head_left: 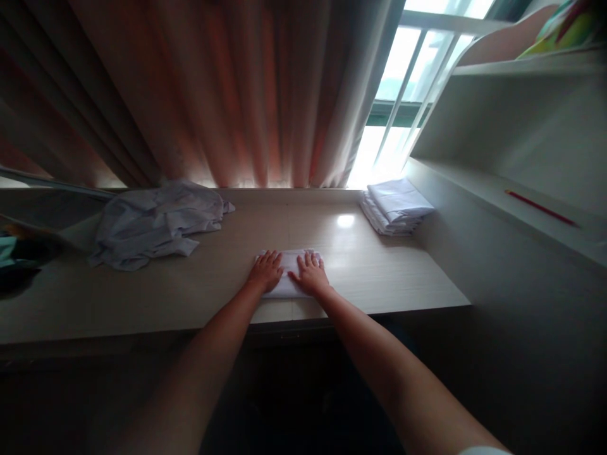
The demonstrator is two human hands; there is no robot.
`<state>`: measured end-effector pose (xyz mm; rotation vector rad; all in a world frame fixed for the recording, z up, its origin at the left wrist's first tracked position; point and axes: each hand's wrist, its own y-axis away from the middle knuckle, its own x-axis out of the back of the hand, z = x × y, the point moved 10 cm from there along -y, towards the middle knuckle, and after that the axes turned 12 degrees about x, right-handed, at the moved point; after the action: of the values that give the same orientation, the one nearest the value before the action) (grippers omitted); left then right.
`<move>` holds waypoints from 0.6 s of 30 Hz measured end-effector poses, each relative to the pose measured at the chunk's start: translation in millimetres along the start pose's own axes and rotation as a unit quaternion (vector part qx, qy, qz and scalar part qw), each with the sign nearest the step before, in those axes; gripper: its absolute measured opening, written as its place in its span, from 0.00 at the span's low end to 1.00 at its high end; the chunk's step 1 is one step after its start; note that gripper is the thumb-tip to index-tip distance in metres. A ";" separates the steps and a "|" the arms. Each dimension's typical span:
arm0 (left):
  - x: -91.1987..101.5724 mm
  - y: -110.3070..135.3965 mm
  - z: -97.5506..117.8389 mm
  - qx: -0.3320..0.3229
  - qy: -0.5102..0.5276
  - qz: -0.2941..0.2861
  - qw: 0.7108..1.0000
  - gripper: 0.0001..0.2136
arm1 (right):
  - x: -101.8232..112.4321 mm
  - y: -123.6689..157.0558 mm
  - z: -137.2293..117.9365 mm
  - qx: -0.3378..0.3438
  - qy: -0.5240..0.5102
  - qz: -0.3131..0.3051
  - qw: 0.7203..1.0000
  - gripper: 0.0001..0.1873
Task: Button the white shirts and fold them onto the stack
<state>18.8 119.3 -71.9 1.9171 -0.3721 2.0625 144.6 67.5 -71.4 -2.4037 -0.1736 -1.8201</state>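
A white cloth folded into a flat rectangle (289, 285) lies near the front edge of the desk. My left hand (267, 270) rests flat on its left side with the fingers stretched out. On the right side of the same cloth lies my right hand (310, 272), palm down, fingers spread and thumb pointing inward. Neither hand grips the fabric. A rumpled heap of white cloth (156, 221) sits on the desk to the left. To the right stands a neat stack of folded white cloths (398, 205).
The pale wooden desk (227, 278) ends against a side panel (455, 234) on the right. A red pencil (540, 207) lies on a shelf there. Behind the desk hang brown curtains (227, 95) beside a bright window (403, 82). Dark items (21, 265) sit at far left.
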 end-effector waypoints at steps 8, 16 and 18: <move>-3.5 25.9 1.1 0.009 -0.007 0.006 1.000 0.28 | -0.2 25.1 -12.2 0.009 -0.015 0.001 1.000 0.45; 0.1 53.8 4.9 0.001 -0.007 0.023 1.000 0.28 | -0.3 49.7 -22.6 0.010 -0.024 0.010 1.000 0.44; 2.4 61.1 6.6 -0.004 -0.008 0.024 1.000 0.28 | 0.4 56.9 -25.8 0.002 -0.027 0.010 1.000 0.44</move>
<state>1.0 60.6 -68.1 1.9401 -0.4333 2.0723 129.6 7.2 -65.7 -2.4437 -0.1575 -1.7455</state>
